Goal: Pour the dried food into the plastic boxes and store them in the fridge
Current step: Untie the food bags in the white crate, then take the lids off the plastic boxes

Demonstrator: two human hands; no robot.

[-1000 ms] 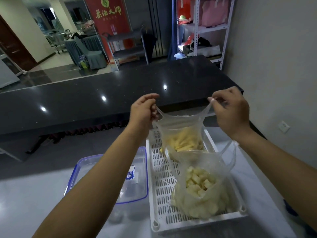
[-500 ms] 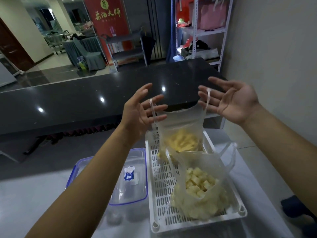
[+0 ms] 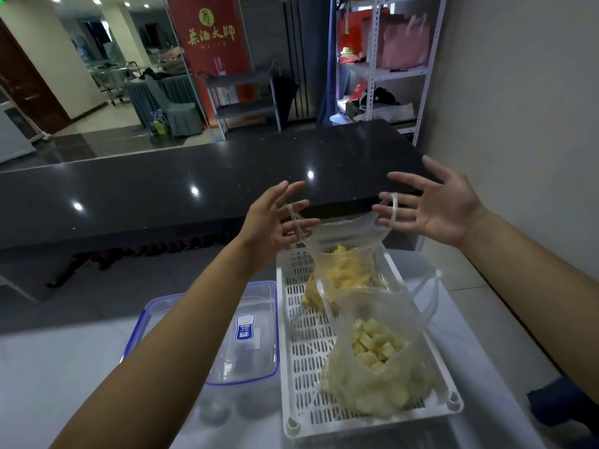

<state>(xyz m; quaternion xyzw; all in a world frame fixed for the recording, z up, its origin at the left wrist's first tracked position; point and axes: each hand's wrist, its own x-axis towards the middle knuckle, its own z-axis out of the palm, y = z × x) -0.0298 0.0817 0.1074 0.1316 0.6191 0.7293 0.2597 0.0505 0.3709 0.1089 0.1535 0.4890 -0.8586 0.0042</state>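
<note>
Two bags sit in the white basket point(image 3: 293, 367): the near bag point(image 3: 372, 361) of pale cubes, then the far bag point(image 3: 340, 270) of yellow pieces. Beside them lies the plastic box point(image 3: 246, 332), lid on. Left hand point(image 3: 272, 225) and right hand point(image 3: 434, 209) spread straight fingers, handles looped loosely; a loop could slip, spilling food.

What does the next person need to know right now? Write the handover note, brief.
Left hand: fingers spread straight, one handle loop of the far bag strung over them.
Right hand: the same, the other loop over its fingers.
Far bag, of yellow dried food, hangs open above the white slotted tray; the near bag of pale cubes sits in that tray.
Lidded plastic box stands left of the tray, on the white table.
Done: far bag opened.
Left: unlid box, pour both bags, refrigerate.
</note>
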